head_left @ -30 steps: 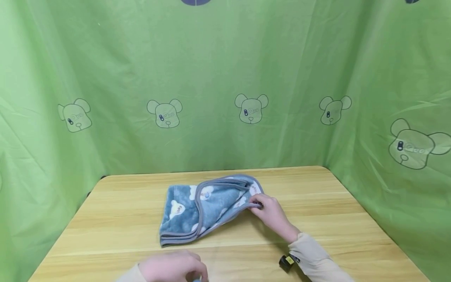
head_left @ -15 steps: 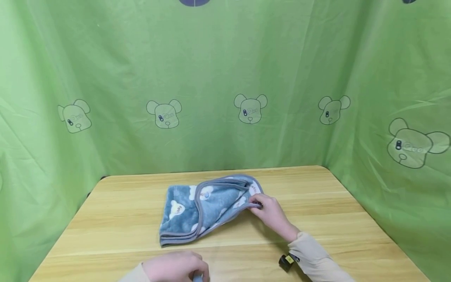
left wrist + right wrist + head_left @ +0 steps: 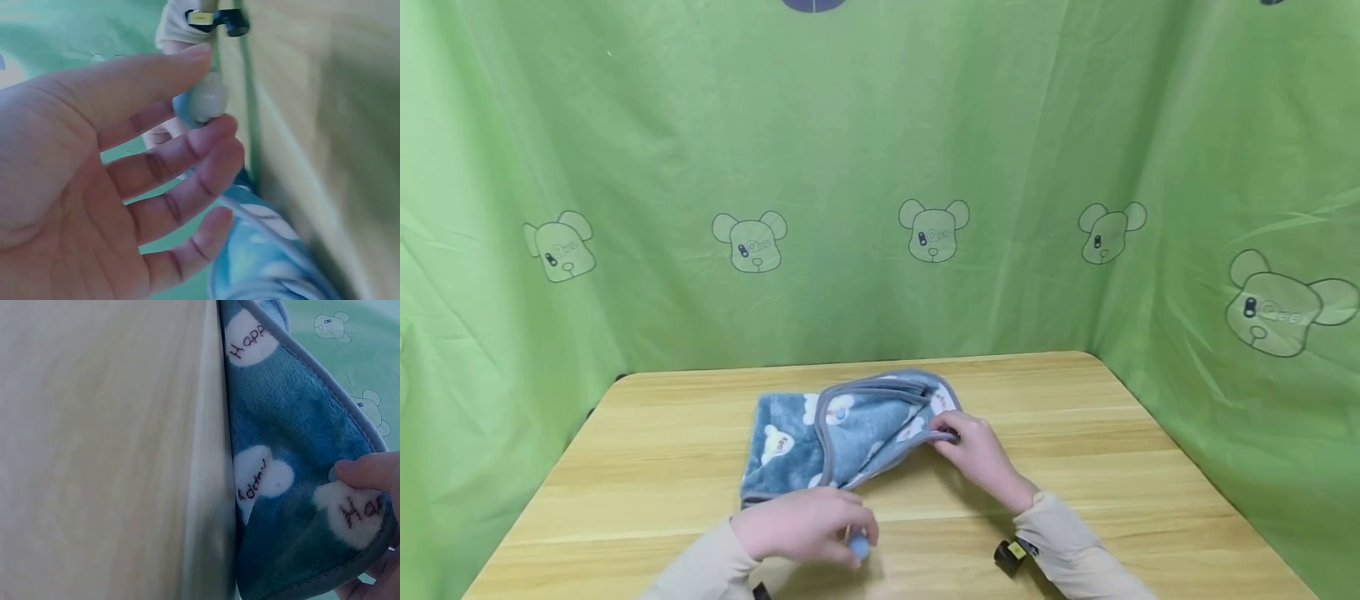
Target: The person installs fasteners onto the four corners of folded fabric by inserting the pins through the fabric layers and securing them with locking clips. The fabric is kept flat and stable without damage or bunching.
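Note:
A folded blue fleece blanket (image 3: 790, 454) with grey edging and white printed patches lies on the wooden table. My right hand (image 3: 977, 454) pinches its near right corner and holds it slightly raised; in the right wrist view the thumb (image 3: 369, 472) lies on top of the cloth, with a small pale blue bit at its tip. In front of the blanket, my left hand (image 3: 808, 525) pinches a small rounded blue-and-white piece (image 3: 209, 97) between thumb and fingers. Its exact kind cannot be told. A small blue round spot (image 3: 841, 414) shows on the blanket's top.
The wooden table (image 3: 647, 467) extends on both sides of the blanket. Green curtains (image 3: 850, 167) printed with bear heads hang behind it and to the sides. A black wrist camera (image 3: 1009, 557) sits under the right sleeve.
My left hand has moved forward and to the right with the small blue-and-white piece, now covering the blanket's near left edge. The right hand and the blanket stay as they were.

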Motion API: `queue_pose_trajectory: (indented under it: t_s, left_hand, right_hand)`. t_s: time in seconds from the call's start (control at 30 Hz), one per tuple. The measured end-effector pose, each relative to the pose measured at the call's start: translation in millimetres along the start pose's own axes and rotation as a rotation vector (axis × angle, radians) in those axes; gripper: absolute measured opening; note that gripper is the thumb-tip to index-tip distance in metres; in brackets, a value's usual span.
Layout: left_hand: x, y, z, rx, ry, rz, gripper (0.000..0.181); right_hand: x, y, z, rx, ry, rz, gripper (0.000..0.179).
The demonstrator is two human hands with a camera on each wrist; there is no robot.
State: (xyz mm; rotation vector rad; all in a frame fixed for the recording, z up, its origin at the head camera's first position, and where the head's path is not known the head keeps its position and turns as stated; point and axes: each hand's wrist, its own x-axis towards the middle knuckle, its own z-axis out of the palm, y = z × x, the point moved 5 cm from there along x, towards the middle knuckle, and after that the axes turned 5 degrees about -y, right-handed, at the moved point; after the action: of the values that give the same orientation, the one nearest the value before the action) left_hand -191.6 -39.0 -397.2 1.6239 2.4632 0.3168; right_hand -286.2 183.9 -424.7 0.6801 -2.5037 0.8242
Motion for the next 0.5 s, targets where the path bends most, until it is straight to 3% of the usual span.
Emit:
queue_pose_trajectory:
  t_s: [0.27,0.5]
  left_hand:
    - [35.3,-8.6,-23.3,-0.090,0.119,-0.034,0.022]
    - [55.2,-22.9,-41.4,-0.265,0.254,-0.088,0.027]
  right_hand:
    - [-0.4,-2,-2,0.005,-0.012,-0.016,0.021]
    - [-0.4,-3,-2,0.007,-0.007,-0.042,0.020]
